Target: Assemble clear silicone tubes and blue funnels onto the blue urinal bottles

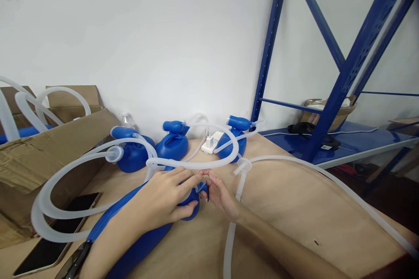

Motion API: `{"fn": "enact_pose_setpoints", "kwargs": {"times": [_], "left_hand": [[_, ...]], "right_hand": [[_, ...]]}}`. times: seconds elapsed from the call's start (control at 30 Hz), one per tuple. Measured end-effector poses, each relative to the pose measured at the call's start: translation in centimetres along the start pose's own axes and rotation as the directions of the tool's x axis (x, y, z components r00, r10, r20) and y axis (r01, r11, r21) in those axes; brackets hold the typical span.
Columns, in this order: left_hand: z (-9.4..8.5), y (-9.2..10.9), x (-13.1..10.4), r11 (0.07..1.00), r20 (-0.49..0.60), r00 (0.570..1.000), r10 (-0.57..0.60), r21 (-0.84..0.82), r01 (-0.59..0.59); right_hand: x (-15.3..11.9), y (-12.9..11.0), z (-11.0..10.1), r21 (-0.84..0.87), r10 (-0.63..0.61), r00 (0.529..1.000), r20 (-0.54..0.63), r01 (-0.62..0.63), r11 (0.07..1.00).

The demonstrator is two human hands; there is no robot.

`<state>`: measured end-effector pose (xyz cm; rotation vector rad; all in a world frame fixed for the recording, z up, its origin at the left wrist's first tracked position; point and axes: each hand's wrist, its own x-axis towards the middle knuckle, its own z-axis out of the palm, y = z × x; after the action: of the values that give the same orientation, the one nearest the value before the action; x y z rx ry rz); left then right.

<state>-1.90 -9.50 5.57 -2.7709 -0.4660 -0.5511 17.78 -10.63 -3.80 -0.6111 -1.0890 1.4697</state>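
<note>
A rounded blue piece (192,197), partly covered, bears a clear fitting (200,186) toward its right.

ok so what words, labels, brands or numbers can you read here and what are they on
No text can be read.
Pale patch on the blue shelf: possibly a label, too small to read.
Faint marking on the shelf's cardboard box: too blurred to read.
Blue piece held by the left hand: no lettering legible.
</note>
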Motion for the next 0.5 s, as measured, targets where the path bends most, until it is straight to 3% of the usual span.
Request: {"fn": "enact_pose_setpoints", "kwargs": {"times": [0.13,0.5], "left_hand": [[0.1,0.1,0.1,0.999,0.033,0.998,-0.045,-0.025,0.046],[1.1,1.4,0.6,0.941,0.016,0.950,-0.313,-0.134,0.312]], "right_hand": [[0.1,0.2,-0.2,-0.112,-0.004,1.000,-0.016,0.003,0.994],[-0.1,0.5,0.3,-0.089,0.022,0.993,-0.113,-0.032,0.995]]}}
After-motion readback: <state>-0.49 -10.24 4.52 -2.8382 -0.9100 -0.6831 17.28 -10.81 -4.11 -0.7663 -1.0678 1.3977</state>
